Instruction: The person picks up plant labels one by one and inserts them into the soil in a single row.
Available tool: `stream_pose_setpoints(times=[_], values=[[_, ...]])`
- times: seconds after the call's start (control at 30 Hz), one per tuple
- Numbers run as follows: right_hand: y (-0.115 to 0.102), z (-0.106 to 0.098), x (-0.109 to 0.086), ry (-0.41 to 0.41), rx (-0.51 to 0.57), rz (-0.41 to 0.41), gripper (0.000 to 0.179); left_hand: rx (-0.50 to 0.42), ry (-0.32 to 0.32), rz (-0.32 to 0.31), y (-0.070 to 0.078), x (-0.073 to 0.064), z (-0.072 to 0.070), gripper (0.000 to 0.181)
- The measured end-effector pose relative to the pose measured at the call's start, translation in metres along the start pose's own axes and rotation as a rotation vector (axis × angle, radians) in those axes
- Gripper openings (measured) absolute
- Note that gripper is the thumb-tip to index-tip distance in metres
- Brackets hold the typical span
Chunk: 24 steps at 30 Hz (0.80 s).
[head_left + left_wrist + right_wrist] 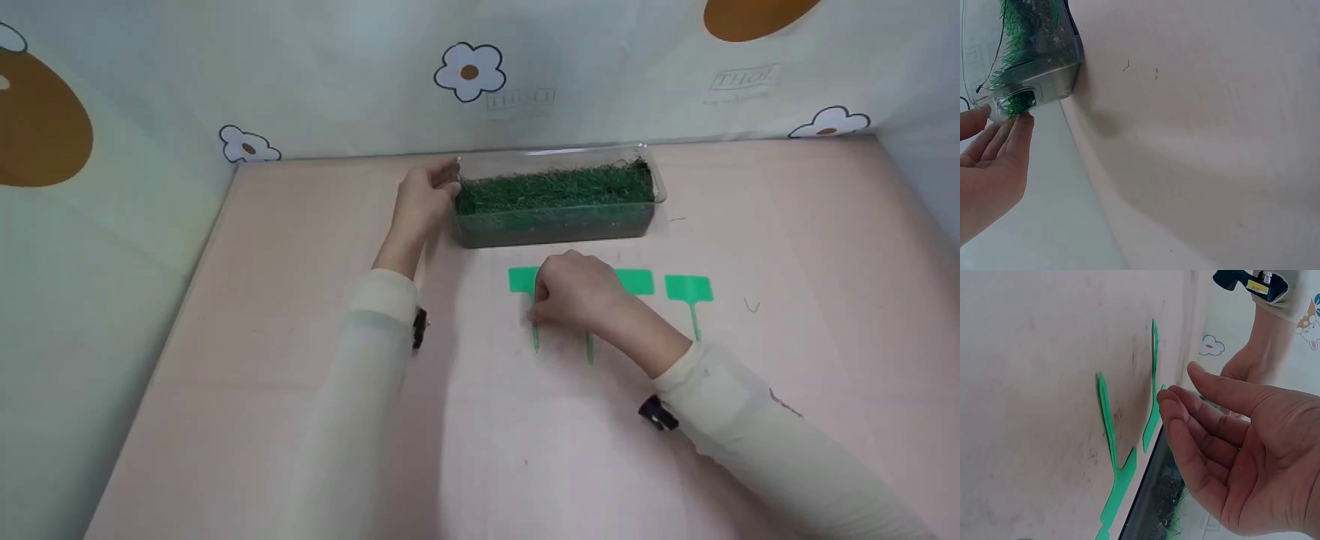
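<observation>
A clear plastic tub with green artificial-looking grass stands near the back wall. My left hand holds its left end; in the left wrist view the thumb is over the rim and the fingers are beneath. Green T-shaped plant labels lie in a row before the tub: a left label, one partly covered and a right one. Over the left part of the row hovers my right hand, hiding some label parts. Its fingers are loosely bent, thumb apart, with nothing visibly held, near a label stem.
A pale pink tabletop lies under everything. Behind it hangs a pale wall covering printed with flowers and brown shapes. Small dark strands are scattered on the table to the right.
</observation>
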State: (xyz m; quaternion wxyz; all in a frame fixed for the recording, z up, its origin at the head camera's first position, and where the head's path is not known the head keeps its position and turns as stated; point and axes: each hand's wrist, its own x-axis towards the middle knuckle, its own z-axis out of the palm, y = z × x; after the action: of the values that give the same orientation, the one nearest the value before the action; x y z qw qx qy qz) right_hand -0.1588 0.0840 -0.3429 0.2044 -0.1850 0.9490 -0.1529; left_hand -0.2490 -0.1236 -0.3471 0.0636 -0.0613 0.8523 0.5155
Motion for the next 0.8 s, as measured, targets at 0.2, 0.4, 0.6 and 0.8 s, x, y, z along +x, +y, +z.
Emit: stream_pose_setpoints(times=[0.2, 0.4, 0.6, 0.8], values=[[-0.002, 0.003, 0.001, -0.025, -0.026, 0.008, 0.021, 0.003, 0.000, -0.003, 0.001, -0.001, 0.000, 0.046], [-0.004, 0.005, 0.002, -0.034, -0.044, 0.010, 0.021, -0.001, -0.003, 0.008, -0.001, 0.000, -0.001, 0.046], [-0.009, 0.010, 0.003, 0.016, -0.094, 0.003, 0.016, 0.007, -0.010, 0.032, -0.002, 0.002, -0.001, 0.046], [-0.016, 0.019, 0.003, 0.095, -0.201, -0.014, 0.015, 0.011, -0.013, 0.026, -0.002, 0.002, -0.002, 0.046]])
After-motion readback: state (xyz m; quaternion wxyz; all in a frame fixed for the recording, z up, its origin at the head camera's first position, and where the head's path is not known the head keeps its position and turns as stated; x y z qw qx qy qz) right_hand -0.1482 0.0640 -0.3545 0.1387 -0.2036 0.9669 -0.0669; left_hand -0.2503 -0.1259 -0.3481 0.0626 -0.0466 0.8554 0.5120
